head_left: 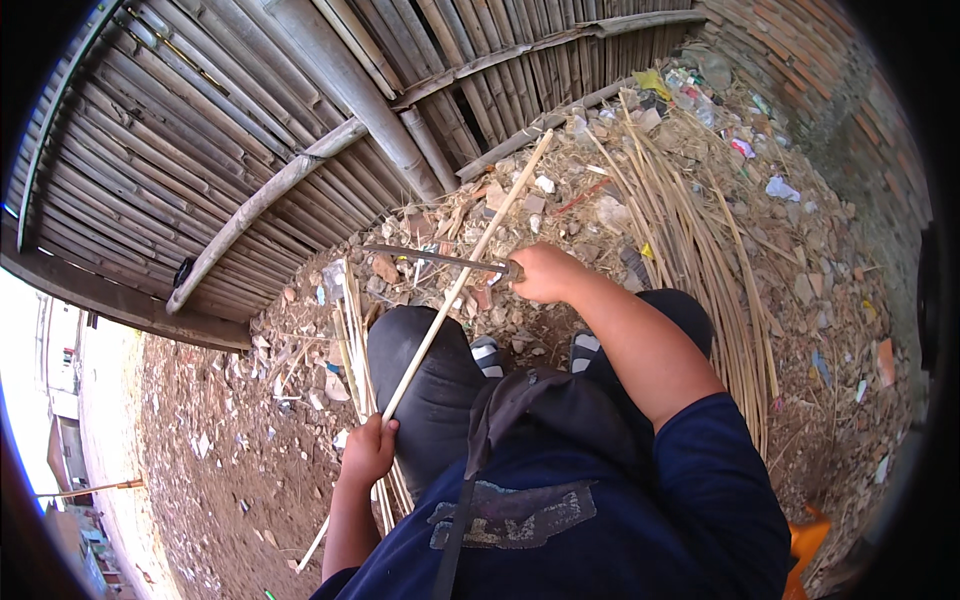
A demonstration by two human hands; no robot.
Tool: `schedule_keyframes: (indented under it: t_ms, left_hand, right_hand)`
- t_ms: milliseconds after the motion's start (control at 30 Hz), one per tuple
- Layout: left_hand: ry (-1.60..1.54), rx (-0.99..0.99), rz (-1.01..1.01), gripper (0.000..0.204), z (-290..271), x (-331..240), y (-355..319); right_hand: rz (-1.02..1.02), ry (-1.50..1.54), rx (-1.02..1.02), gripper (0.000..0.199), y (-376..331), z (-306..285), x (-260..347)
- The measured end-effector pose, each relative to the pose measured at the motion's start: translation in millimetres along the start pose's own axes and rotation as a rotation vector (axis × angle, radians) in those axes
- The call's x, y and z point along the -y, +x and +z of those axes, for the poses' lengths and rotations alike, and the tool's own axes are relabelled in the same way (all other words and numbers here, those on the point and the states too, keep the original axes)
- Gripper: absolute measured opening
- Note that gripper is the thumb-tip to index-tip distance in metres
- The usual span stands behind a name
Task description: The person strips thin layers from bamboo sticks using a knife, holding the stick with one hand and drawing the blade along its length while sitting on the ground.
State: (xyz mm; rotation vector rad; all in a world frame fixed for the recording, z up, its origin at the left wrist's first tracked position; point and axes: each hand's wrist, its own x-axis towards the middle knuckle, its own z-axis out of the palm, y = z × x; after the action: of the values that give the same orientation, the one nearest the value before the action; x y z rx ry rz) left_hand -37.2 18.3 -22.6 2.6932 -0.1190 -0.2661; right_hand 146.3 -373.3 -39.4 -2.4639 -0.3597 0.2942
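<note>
A long pale bamboo strip slants up and away from beside my left thigh. My left hand is closed round its lower part, and a thin end shows below the fist. In my right hand is the handle of a long, narrow, dark-bladed knife. The blade points left and crosses the strip above my left knee; whether it cuts into the wood I cannot tell. Between my right fist and the blade the strip passes close to the knife's handle end.
More split bamboo strips lie in a long pile to my right, and a smaller bundle lies by my left leg. A bamboo-slat wall leans ahead; a brick wall stands at right. Rubble and litter cover the ground. Something orange is behind my right side.
</note>
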Motion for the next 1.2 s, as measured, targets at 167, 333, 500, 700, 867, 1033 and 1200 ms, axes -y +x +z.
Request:
schedule_keyframes:
  t_ms: [167, 333, 500, 700, 867, 1033, 1200]
  left_hand:
    - [0.010, 0.014, -0.023, 0.034, -1, -2, 1]
    - [0.027, 0.021, -0.035, 0.034, -2, -3, 2]
    - [0.020, -0.002, -0.018, 0.034, -1, -1, 1]
    - [0.044, -0.008, -0.009, 0.034, 1, -2, 1]
    - [0.060, -0.001, 0.004, 0.034, 0, 2, -2]
    - [0.055, -0.055, 0.011, 0.032, 4, -2, 1]
    - [0.055, -0.051, 0.005, 0.032, 5, 2, 1]
  right_hand:
    - [0.007, -0.008, 0.026, 0.028, 4, -3, -7]
    - [-0.004, -0.004, 0.000, 0.030, 6, 3, -9]
    - [-0.006, 0.017, -0.085, 0.030, 7, 5, -15]
    - [0.054, 0.060, -0.128, 0.027, 2, -2, -16]
    - [-0.059, -0.183, 0.031, 0.023, -7, -5, 11]
    - [0.135, 0.020, 0.030, 0.027, -1, -22, 6]
    - [0.130, 0.003, -0.042, 0.026, -1, -12, -2]
